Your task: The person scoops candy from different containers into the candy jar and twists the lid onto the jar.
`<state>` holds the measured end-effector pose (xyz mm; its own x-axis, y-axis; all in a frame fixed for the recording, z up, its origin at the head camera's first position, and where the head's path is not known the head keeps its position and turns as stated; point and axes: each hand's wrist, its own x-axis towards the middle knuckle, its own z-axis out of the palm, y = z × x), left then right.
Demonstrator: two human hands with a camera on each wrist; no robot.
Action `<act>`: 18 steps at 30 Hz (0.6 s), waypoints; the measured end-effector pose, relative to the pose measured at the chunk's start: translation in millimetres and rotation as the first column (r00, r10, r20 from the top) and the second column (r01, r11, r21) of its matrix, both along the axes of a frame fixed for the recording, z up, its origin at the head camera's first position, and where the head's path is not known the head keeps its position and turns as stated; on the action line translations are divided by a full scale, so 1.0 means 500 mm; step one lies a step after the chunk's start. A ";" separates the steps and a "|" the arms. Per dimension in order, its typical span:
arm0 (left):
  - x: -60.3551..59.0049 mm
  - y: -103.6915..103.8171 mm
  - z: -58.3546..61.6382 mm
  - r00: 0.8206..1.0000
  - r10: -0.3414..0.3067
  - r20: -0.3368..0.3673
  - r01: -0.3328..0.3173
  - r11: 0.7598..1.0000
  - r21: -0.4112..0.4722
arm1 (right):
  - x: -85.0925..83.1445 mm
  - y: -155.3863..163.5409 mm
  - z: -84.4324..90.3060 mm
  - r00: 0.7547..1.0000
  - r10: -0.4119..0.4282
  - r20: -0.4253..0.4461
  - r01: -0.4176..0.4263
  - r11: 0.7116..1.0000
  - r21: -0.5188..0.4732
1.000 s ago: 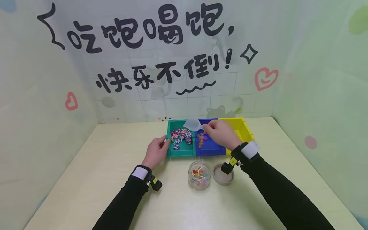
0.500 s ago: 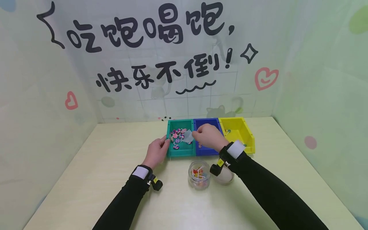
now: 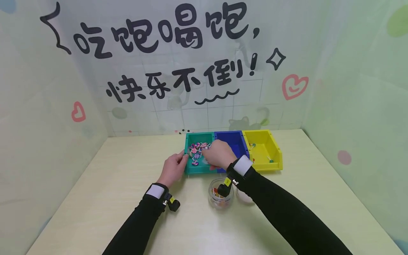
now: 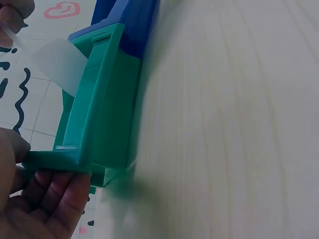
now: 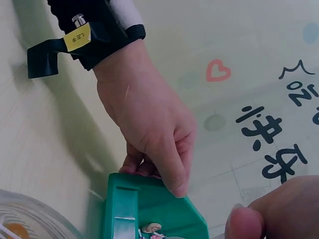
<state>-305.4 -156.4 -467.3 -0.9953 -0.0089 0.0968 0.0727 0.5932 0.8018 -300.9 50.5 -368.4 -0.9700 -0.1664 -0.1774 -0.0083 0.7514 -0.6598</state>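
Observation:
My left hand (image 3: 173, 168) grips the left end of the green bin (image 3: 201, 171), thumb at its rim and fingers below, as the left wrist view shows. Small swirl lollipops (image 3: 196, 150) lie in that bin. Over its right side is my right hand (image 3: 220, 154), pinching the handle of a translucent white scoop (image 4: 60, 67). In the head view the hand hides most of the scoop, and I cannot tell whether the scoop holds anything. The blue bin (image 3: 232, 137) adjoins the green one, partly covered by the right hand.
Joined on the right is a yellow bin (image 3: 271, 165) with a few small lollipops. In front of the bins stands a clear jar (image 3: 220, 202) holding colourful sticks, partly behind the right wrist camera. A round lid (image 3: 244, 198) lies beside it, under the right forearm. Walls enclose the table.
My right hand has moved left and down with the scoop, from over the blue bin into the green bin. The left hand stays on the green bin.

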 end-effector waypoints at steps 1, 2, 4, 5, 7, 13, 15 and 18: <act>0.000 -0.001 0.000 1.000 -0.002 -0.002 0.002 1.000 -0.001 | 0.000 -0.005 -0.003 1.000 0.000 0.000 0.000 1.000 0.007; -0.001 -0.002 -0.001 1.000 -0.005 -0.003 0.005 1.000 0.000 | 0.000 -0.009 -0.007 1.000 0.005 0.004 -0.005 1.000 0.015; -0.002 -0.004 -0.002 1.000 -0.006 -0.002 0.006 1.000 0.002 | -0.001 -0.012 -0.016 1.000 0.021 -0.003 -0.021 0.999 0.033; -0.001 -0.004 -0.001 1.000 -0.005 0.001 0.005 1.000 0.005 | -0.003 -0.011 -0.021 0.999 0.037 -0.011 -0.036 0.998 0.047; 0.000 -0.006 0.000 1.000 -0.004 0.009 0.004 1.000 0.009 | -0.006 -0.006 -0.028 0.997 0.068 -0.032 -0.065 0.996 0.067; 0.002 -0.009 0.007 1.000 -0.026 0.014 0.026 1.000 0.011 | -0.015 0.010 -0.025 0.982 0.143 -0.120 -0.128 0.984 0.127; 0.003 -0.010 0.009 0.999 -0.034 0.006 0.034 0.999 0.010 | -0.018 0.011 -0.023 0.976 0.168 -0.140 -0.143 0.975 0.169; 0.004 -0.012 0.009 0.999 -0.043 0.009 0.043 0.999 0.018 | -0.020 0.009 -0.024 0.964 0.203 -0.173 -0.160 0.959 0.235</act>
